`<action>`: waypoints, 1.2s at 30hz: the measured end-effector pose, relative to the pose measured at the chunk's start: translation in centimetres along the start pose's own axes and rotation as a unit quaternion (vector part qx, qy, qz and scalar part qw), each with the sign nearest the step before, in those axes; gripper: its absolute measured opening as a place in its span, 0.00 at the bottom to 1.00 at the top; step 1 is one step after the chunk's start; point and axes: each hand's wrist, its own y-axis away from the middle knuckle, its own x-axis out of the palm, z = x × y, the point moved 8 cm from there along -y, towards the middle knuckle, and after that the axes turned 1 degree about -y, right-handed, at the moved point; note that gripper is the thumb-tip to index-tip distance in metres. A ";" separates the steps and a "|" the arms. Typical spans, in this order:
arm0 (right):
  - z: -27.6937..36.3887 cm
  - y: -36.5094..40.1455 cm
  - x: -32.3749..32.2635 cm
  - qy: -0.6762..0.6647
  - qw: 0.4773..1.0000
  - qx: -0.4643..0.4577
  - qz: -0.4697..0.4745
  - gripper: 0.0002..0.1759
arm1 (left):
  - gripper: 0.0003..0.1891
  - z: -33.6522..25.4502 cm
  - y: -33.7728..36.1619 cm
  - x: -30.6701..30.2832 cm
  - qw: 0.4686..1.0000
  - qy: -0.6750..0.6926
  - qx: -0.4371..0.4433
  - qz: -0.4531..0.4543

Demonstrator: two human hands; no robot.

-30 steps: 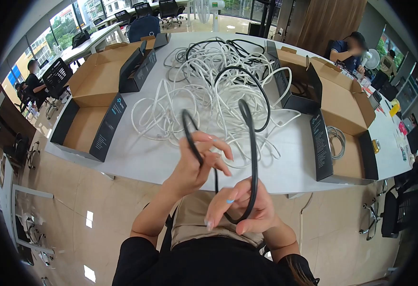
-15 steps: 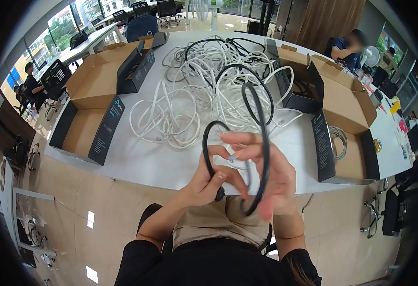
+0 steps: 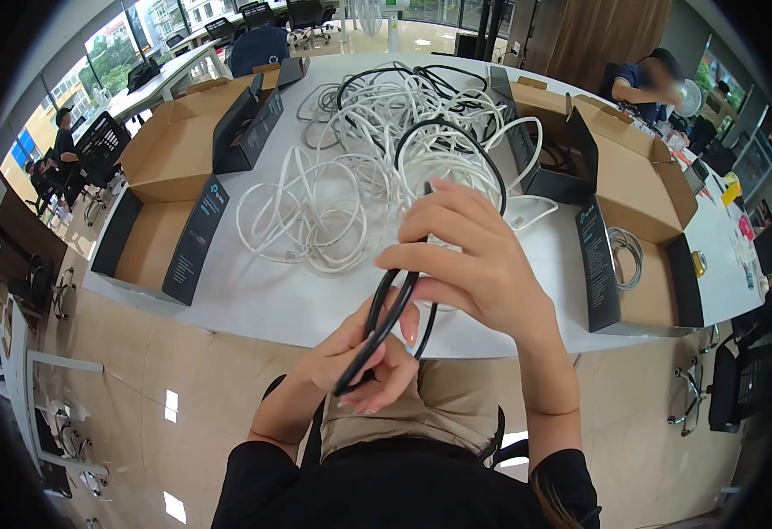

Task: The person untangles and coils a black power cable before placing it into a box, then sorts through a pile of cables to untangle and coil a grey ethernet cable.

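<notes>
I confirm left hand (image 3: 364,368) and right hand (image 3: 478,269) both closed around the doubled black cable (image 3: 385,316), in front of the white cable tangle (image 3: 351,189)

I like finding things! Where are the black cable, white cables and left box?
black cable (image 3: 375,328): head view, folded middle part.
white cables (image 3: 373,145): head view, middle of pile.
left box (image 3: 170,141): head view, bare flap.

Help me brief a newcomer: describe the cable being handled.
At the near edge of the white table, before the white cable tangle, two hands meet. The black cable runs doubled from right hand to left hand; it alone is gripped, not lying loose.
</notes>
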 end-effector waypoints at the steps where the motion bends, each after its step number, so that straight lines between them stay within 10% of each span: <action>1: -0.1 -0.3 -0.2 -0.004 0.999 -0.003 -0.033 0.16 | 0.17 -0.2 0.1 0.1 1.000 0.010 0.003 -0.011; 12: -4.0 0.9 -4.3 -0.010 0.946 0.182 -0.269 0.07 | 0.23 -0.6 1.6 -1.6 0.971 0.214 0.110 0.001; 22: -5.2 0.9 3.7 -0.265 0.934 0.214 -0.108 0.10 | 0.17 -6.2 1.3 1.7 0.913 0.175 0.192 0.315; 36: -10.8 5.6 0.7 0.086 0.954 0.269 -0.099 0.28 | 0.17 -11.2 6.1 3.2 0.928 0.044 0.288 0.231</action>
